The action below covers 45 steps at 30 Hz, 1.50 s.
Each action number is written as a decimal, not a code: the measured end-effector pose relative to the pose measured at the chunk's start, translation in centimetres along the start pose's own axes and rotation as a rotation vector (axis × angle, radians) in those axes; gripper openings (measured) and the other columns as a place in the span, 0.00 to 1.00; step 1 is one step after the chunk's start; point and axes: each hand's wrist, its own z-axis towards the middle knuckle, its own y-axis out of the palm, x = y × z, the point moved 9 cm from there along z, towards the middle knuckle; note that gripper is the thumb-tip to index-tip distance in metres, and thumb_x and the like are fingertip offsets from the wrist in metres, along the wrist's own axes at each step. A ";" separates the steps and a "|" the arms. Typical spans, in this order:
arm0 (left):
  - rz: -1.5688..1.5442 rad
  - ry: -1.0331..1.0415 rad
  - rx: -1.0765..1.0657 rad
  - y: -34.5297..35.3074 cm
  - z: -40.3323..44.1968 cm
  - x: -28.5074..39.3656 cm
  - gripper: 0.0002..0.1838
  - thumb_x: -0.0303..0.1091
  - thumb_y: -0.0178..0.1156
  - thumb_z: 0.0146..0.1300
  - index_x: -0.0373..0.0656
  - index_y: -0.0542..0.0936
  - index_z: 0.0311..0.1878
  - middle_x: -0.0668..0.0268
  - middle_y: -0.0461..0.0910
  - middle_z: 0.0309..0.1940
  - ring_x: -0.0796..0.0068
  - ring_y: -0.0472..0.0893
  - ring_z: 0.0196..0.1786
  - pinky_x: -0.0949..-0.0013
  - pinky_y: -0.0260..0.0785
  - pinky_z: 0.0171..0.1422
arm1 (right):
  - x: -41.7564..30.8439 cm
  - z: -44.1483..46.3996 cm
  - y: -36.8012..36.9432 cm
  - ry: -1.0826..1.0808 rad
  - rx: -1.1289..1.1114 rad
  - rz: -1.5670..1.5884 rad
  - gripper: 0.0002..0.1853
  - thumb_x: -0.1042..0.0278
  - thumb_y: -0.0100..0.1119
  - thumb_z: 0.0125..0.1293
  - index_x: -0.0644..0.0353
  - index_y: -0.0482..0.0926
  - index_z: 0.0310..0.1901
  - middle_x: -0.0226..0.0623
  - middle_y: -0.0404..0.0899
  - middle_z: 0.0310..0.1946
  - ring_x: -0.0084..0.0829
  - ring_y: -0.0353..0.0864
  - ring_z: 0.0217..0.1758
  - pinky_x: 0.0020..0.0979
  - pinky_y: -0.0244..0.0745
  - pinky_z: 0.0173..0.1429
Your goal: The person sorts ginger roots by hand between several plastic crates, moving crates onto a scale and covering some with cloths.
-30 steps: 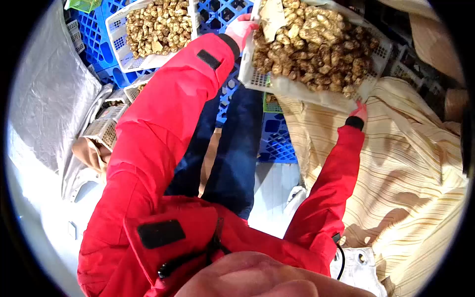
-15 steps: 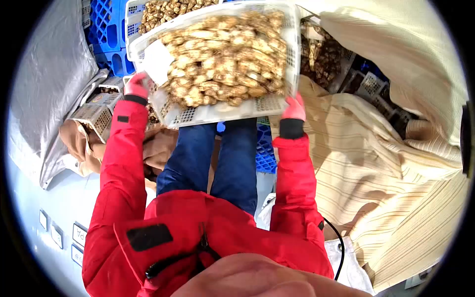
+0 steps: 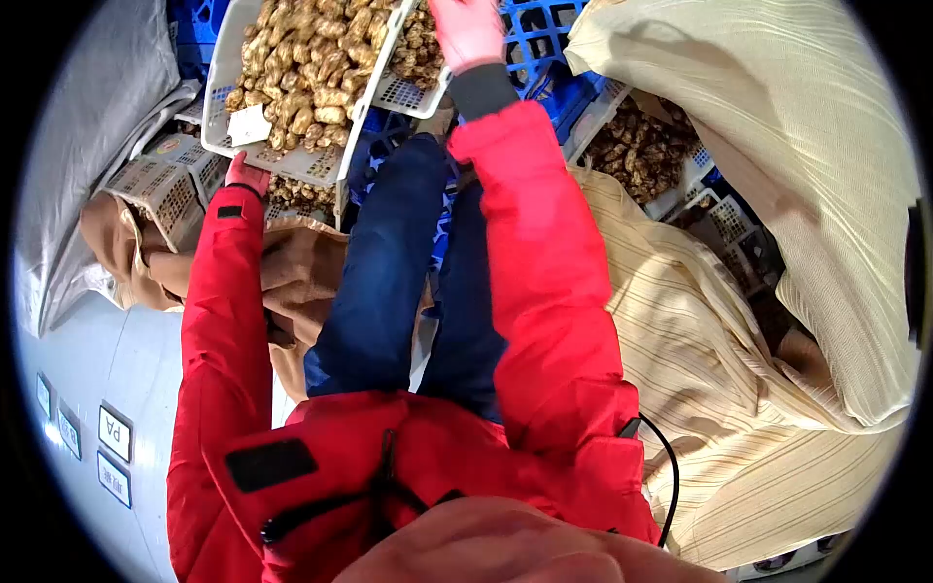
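A white perforated crate (image 3: 216,107) filled with knobbly brown roots (image 3: 313,60) is at the upper left, tilted, with a white paper slip (image 3: 250,126) on the roots. My left hand (image 3: 247,173) grips the crate's near left corner. At the top edge of the view, my right hand (image 3: 468,31) is by the crate's right side; its fingers are partly cut off, and whether they grip the rim cannot be made out. Partly beneath the tilted crate is another crate (image 3: 410,95) with similar roots.
A crate of darker roots (image 3: 637,146) stands to the right, beside striped cream cloth (image 3: 700,321). Blue plastic crates (image 3: 544,39) are at the top. Small white baskets (image 3: 160,194) and brown cloth (image 3: 301,262) lie left, near a silver sheet (image 3: 87,165).
The root-filled crate has moved from the right across to the upper left and turned. My left hand moved along with it, while my right hand rose to the top edge.
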 end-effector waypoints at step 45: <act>1.665 1.368 -0.105 39.1 -13.1 0.3 0.17 0.39 0.57 0.43 0.44 0.75 0.37 0.62 0.77 0.27 0.68 0.76 0.33 0.69 0.65 0.38 | 43.3 -26.5 -46.8 0.958 0.326 -0.064 0.19 0.59 0.48 0.54 0.58 0.70 0.47 0.32 0.70 0.46 0.26 0.68 0.48 0.23 0.62 0.48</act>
